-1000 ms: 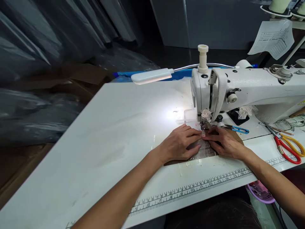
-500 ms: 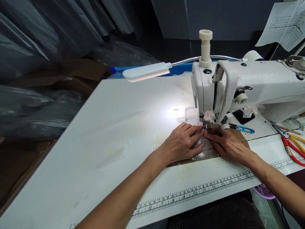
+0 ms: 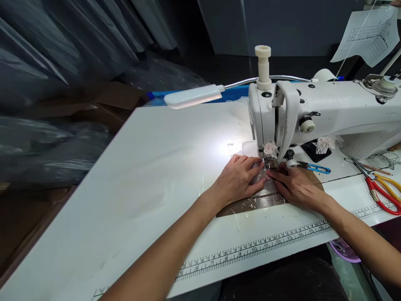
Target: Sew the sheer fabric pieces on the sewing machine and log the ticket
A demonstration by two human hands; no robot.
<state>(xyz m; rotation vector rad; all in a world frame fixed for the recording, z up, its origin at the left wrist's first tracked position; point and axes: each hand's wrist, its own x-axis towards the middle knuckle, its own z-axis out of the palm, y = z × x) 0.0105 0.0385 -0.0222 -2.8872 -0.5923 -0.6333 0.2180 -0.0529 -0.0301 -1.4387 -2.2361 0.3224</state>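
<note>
A thin, sheer pale fabric [image 3: 262,177] lies under the presser foot [image 3: 270,163] of a white sewing machine [image 3: 341,102]. My left hand [image 3: 237,177] rests flat on it just left of the foot, thumb apart from the fingers. Close to the front of the foot, the thumb and fingers of my right hand [image 3: 294,184] pinch the fabric's right side; the fingertips partly cover it. A pale fabric rosette [image 3: 270,149] hangs beside the needle area. Beneath the hands lies a brown sheet [image 3: 250,205] with clear tape over it.
Blue thread snips [image 3: 318,168] lie right of the foot, with red-handled scissors [image 3: 380,194] and yellow-handled scissors [image 3: 388,184] farther right. A lamp [image 3: 192,96] lights the white table [image 3: 140,179]. A printed ruler [image 3: 260,250] runs along its front edge. Cartons and plastic stand left.
Both hands have edged forward toward the presser foot, my left thumb most clearly, and more of the brown sheet shows. The camera view has shifted slightly.
</note>
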